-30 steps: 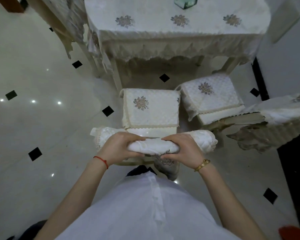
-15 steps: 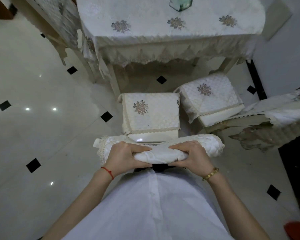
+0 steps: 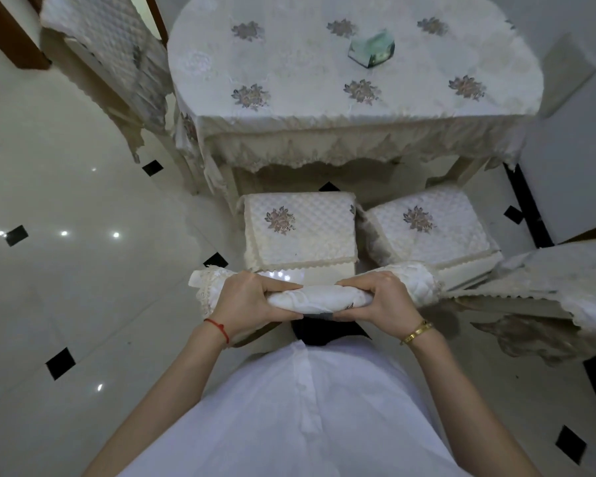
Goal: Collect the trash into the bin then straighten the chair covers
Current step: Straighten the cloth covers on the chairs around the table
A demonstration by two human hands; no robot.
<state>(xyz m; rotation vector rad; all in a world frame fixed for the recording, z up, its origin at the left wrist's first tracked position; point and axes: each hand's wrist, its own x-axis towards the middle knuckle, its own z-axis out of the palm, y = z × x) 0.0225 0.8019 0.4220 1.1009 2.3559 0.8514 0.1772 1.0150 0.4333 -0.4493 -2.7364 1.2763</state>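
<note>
Both my hands grip the white quilted cover (image 3: 319, 299) over the top of a chair back, right in front of me. My left hand (image 3: 246, 301) closes on its left part and my right hand (image 3: 381, 299) on its right part. The cover's lace-trimmed ends stick out past each hand. Beyond it lies this chair's seat cover (image 3: 300, 232), quilted with an embroidered flower, flat and square. A second chair seat cover (image 3: 427, 228) sits to the right of it, turned at an angle. No bin or trash shows.
A table with a white embroidered cloth (image 3: 351, 77) stands ahead, a glass object (image 3: 372, 49) on it. Another covered chair (image 3: 111, 60) stands at the far left, and a covered surface (image 3: 565, 280) juts in from the right. Glossy tiled floor (image 3: 83, 270) spreads to the left.
The view has tilted up, showing more of the table top. My hands keep their grip on the chair-back cover and have shifted slightly along it.
</note>
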